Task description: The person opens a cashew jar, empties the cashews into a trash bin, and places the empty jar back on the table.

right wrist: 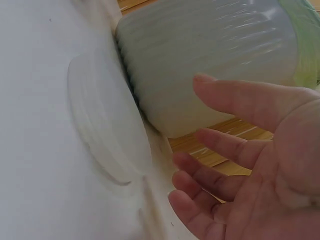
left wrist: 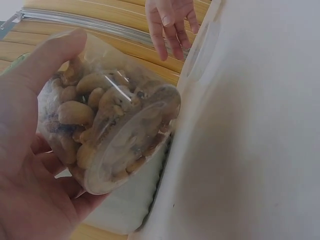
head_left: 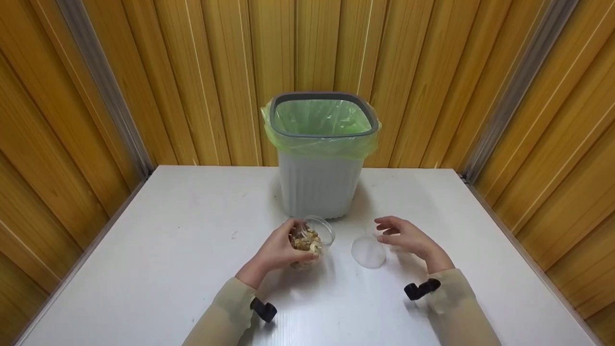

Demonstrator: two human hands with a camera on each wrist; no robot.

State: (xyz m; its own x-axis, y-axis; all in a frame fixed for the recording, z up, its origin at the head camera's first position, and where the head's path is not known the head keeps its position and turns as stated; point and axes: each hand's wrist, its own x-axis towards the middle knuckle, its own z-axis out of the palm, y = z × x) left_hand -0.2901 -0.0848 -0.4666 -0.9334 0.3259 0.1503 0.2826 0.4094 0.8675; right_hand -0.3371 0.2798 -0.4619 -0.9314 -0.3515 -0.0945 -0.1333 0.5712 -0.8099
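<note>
My left hand (head_left: 276, 250) grips a clear plastic jar (head_left: 306, 242) of nuts around its side. The jar is tilted, its uncovered round mouth facing right and toward the bin. In the left wrist view, cashews and other nuts (left wrist: 77, 112) show through the jar wall, and its base is raised from the table. A translucent round lid (head_left: 368, 252) lies on the table to the right of the jar. My right hand (head_left: 408, 239) hovers beside the lid, fingers loosely bent and holding nothing; in the right wrist view its palm and fingers are apart from the lid (right wrist: 107, 117).
A light grey ribbed bin (head_left: 319, 187) stands behind the jar, lined with a green bag (head_left: 322, 148) under a dark grey rim (head_left: 326, 135). The white table (head_left: 168, 240) is bounded by wood-patterned walls (head_left: 216, 72) at the back and sides.
</note>
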